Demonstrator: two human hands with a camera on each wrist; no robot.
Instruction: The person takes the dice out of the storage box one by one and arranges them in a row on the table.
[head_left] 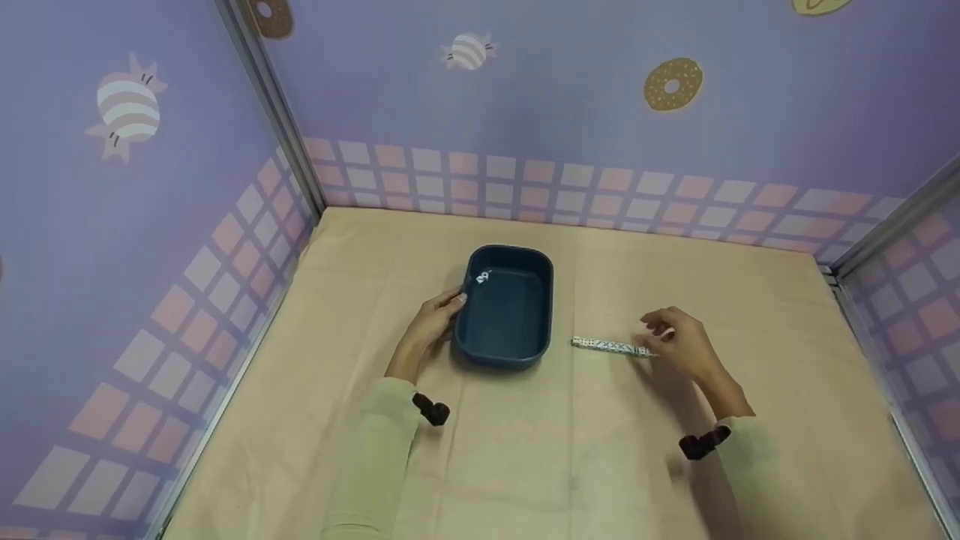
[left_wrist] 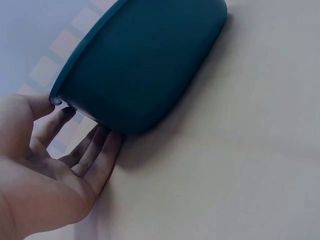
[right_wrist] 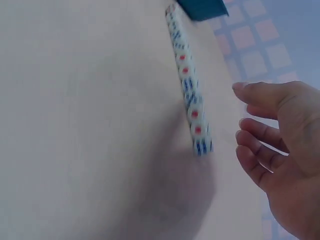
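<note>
A dark blue rectangular basin (head_left: 504, 315) sits on the cloth-covered table, a small white patch (head_left: 483, 277) inside near its far left corner. My left hand (head_left: 436, 318) grips its left side, thumb at the rim; in the left wrist view the fingers (left_wrist: 95, 155) press against the outer wall. To the right of the basin lies a straight row of white dice (right_wrist: 189, 82) with red and blue pips. Over the row's right end hovers my right hand (head_left: 679, 345), fingers loosely bent, nothing held; the right wrist view has a gap between fingertips and dice.
A wrinkled beige cloth (head_left: 510, 465) covers the table. Purple walls (head_left: 555, 97) with pink and white checks and printed sweets enclose the back and both sides, with metal posts (head_left: 281, 112) at the corners. Each wrist wears a small black camera (head_left: 433, 410).
</note>
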